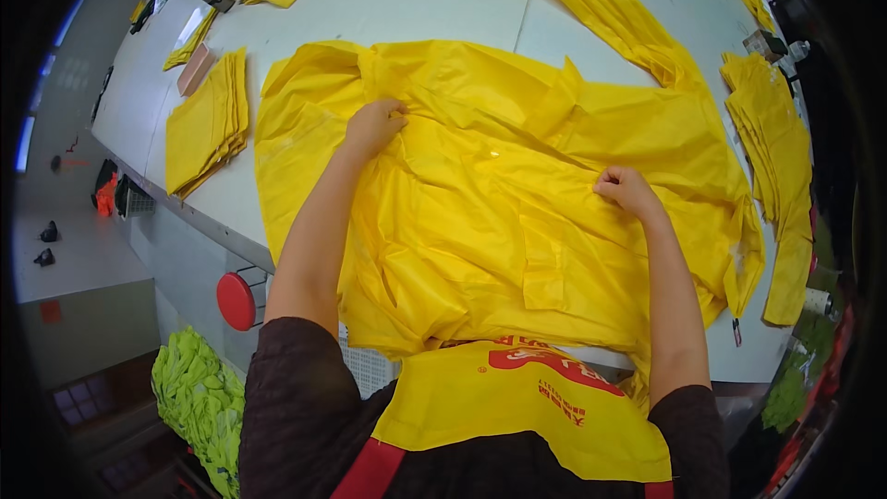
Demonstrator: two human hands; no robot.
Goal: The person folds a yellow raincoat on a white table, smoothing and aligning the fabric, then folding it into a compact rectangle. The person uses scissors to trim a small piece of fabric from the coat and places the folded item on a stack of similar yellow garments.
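A yellow raincoat (462, 222) of thin, slightly shiny fabric lies spread and wrinkled across the table in front of me. One long sleeve (601, 5) stretches toward the far side, and a flap-like strip (543, 263) shows on its near half. My left hand (377, 126) is closed on the fabric near the coat's far left part, fingers pinched together. Further right and a little nearer, my right hand (628, 192) pinches a fold of the same coat. The near edge of the garment reaches the table's front edge, by my yellow apron bib (517, 397).
On the white table (443, 0), folded yellow pieces (208, 125) lie left beside a pinkish box (194, 70); more yellow garments (774, 185) lie along the right edge. A red stool (236, 302) and a bright green fabric heap (197, 397) stand below left.
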